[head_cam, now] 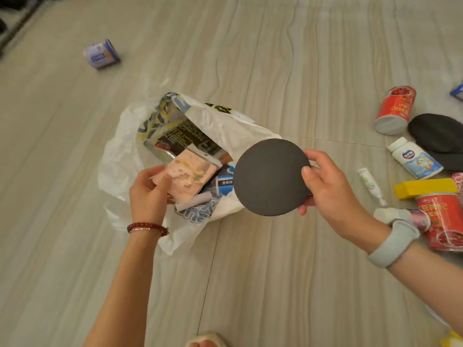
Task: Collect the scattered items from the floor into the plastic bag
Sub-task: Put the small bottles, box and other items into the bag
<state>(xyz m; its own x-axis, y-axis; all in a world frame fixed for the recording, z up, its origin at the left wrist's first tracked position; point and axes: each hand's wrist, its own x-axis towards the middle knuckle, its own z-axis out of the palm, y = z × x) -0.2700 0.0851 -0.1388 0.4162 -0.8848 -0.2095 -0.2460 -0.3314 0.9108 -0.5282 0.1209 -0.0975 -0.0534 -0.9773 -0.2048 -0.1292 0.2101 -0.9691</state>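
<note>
A white plastic bag (120,156) lies open on the floor with packets and a printed box inside. My left hand (147,194) grips a pink packet (190,176) at the bag's mouth. My right hand (330,194) holds a flat dark grey round disc (270,177) just right of the bag's opening, above the floor. Scattered at the right are a red can (395,108), a white bottle (413,157), a yellow block (426,187), a small white tube (370,185), another red can (443,226) and black round pads (436,132).
A small blue and white can (101,54) lies alone on the floor at the far left. A dark furniture edge (17,23) runs along the top left corner. My foot in a light slipper (205,341) shows at the bottom edge.
</note>
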